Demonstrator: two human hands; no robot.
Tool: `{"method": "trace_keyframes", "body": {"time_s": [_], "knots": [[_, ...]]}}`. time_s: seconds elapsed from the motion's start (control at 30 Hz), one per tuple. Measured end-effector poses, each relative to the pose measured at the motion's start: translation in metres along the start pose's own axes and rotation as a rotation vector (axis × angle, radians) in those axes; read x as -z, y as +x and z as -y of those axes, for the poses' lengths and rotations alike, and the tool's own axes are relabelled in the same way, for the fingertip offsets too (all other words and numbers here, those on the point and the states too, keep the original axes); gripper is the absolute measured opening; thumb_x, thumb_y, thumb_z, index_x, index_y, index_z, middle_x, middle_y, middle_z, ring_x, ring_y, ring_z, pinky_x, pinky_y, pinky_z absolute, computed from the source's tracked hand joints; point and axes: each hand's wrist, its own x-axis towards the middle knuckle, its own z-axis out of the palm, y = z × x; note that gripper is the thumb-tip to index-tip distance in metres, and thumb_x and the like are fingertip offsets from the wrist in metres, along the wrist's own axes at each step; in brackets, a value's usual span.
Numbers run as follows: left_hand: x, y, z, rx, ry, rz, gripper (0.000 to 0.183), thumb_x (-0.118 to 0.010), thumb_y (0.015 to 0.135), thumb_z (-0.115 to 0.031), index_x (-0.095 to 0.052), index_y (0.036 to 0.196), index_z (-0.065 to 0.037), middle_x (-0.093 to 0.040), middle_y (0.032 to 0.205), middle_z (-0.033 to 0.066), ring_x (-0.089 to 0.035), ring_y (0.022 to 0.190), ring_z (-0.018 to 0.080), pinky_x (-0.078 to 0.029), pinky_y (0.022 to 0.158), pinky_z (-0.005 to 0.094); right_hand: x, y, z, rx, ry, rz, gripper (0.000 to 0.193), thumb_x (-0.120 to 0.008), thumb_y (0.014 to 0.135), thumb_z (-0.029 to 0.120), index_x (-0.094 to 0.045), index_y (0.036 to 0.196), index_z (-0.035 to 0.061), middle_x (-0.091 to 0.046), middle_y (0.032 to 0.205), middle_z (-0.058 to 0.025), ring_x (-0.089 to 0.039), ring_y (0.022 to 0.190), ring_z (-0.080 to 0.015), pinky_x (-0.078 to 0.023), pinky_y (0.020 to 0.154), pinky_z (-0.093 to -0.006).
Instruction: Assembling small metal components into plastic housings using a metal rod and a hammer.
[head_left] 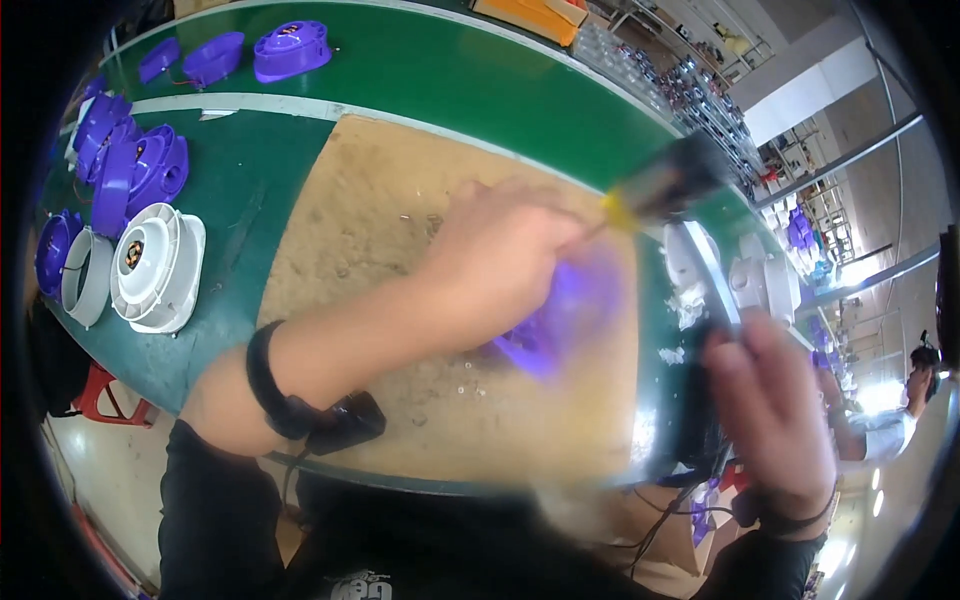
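My right hand (770,410) is wrapped round the handle of a hammer (668,185), which has a pale metal shaft and a blurred black head with a yellow end. That yellow end is close to the fingertips of my left hand (505,250). My left fingers are drawn together, and a thin, dark piece seems to stick out of them, too smeared to name. Below this hand lies a purple plastic part (565,315), blurred and partly covered by the hand, on a worn tan board (350,230).
Purple round housings (140,170) cluster at the left, beside a white housing (155,270) and a white ring (88,278). More purple housings (292,50) stand on the green strip (420,70) at the back. White parts (765,275) lie at the right. A co-worker (885,430) is farther right.
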Motion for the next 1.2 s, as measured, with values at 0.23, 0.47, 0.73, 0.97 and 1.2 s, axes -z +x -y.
{"method": "trace_keyframes", "body": {"time_s": [0.23, 0.47, 0.73, 0.97, 1.2], "knots": [[0.0, 0.005, 0.002, 0.045, -0.115, 0.036, 0.01, -0.059, 0.082, -0.008, -0.066, 0.076, -0.007, -0.064, 0.082, 0.0082, -0.062, 0.081, 0.0274, -0.045, 0.071, 0.0406, 0.008, -0.003, 0.014, 0.431, 0.528, -0.683, 0.026, -0.041, 0.102, 0.03, -0.047, 0.1, 0.0048, -0.047, 0.063, -0.0009, -0.031, 0.039, -0.0046, -0.024, 0.033, -0.0189], [-0.007, -0.002, 0.009, -0.04, 0.102, 0.073, 0.012, -0.059, 0.085, -0.011, -0.066, 0.077, -0.006, -0.064, 0.083, 0.0084, -0.062, 0.079, 0.0282, -0.045, 0.072, 0.0397, -0.002, -0.011, 0.002, -0.01, 0.222, -0.182, 0.017, -0.052, 0.097, 0.016, -0.055, 0.098, -0.001, -0.052, 0.067, 0.0001, -0.043, 0.057, -0.0041, -0.033, 0.051, -0.0199], [0.017, 0.006, -0.004, 0.115, -0.335, 0.034, 0.018, -0.055, 0.095, -0.016, -0.066, 0.09, -0.002, -0.062, 0.078, 0.0035, -0.057, 0.07, 0.0142, -0.047, 0.067, 0.0288, 0.005, 0.021, -0.033, 0.273, 0.555, -0.784, 0.027, -0.041, 0.103, 0.03, -0.048, 0.101, 0.0035, -0.039, 0.064, 0.0016, -0.037, 0.042, -0.0062, -0.029, 0.035, -0.0198], [0.048, 0.029, 0.008, 0.169, -0.576, -0.115, 0.025, -0.051, 0.099, -0.023, -0.063, 0.092, -0.002, -0.057, 0.077, -0.004, -0.048, 0.073, 0.0043, -0.04, 0.07, 0.0193, -0.045, 0.083, -0.177, -0.021, -0.006, -0.444, 0.025, -0.063, 0.09, 0.019, -0.057, 0.1, -0.0035, -0.06, 0.076, -0.0084, -0.055, 0.07, -0.0137, -0.044, 0.063, -0.0307], [0.062, 0.03, 0.022, 0.312, -0.679, -0.144, 0.027, -0.05, 0.1, -0.027, -0.065, 0.09, -0.006, -0.052, 0.072, -0.005, -0.045, 0.069, 0.0032, -0.035, 0.065, 0.0194, -0.074, 0.096, -0.207, -0.107, -0.222, -0.391, 0.024, -0.06, 0.089, 0.015, -0.055, 0.103, -0.0041, -0.063, 0.091, -0.025, -0.063, 0.087, -0.0402, -0.049, 0.076, -0.0425]]}}
